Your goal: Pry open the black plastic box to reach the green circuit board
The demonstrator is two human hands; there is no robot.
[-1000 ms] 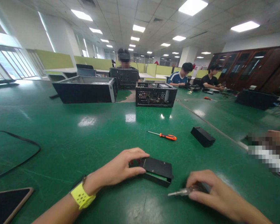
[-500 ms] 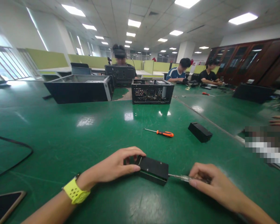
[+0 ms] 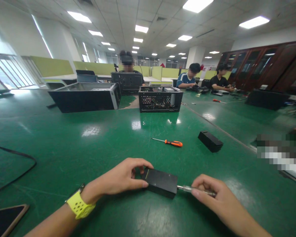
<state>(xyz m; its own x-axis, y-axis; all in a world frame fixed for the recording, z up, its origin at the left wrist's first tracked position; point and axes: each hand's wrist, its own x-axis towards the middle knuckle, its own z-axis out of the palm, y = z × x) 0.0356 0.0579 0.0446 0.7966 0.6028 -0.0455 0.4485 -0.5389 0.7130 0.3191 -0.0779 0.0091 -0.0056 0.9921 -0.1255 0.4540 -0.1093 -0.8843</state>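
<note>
A small black rectangular box lies on the green table in front of me. My left hand grips its left end between thumb and fingers; a yellow watch strap circles that wrist. In my right hand is a screwdriver with a clear handle, held almost level. Its metal shaft meets the right end of the box; whether the tip sits inside is hidden. Beyond the box lies an orange-and-black screwdriver, touched by neither hand. A second black box rests farther to the right.
Two computer cases, a long one and a perforated one, stand across the table. A black cable and a dark flat device lie at left. Several people sit around; a blurred patch covers the right edge.
My right hand has moved left with the screwdriver, and less of its shaft shows outside the box. The box's lid now sits flush, the side gap closed. My left hand keeps its hold.
</note>
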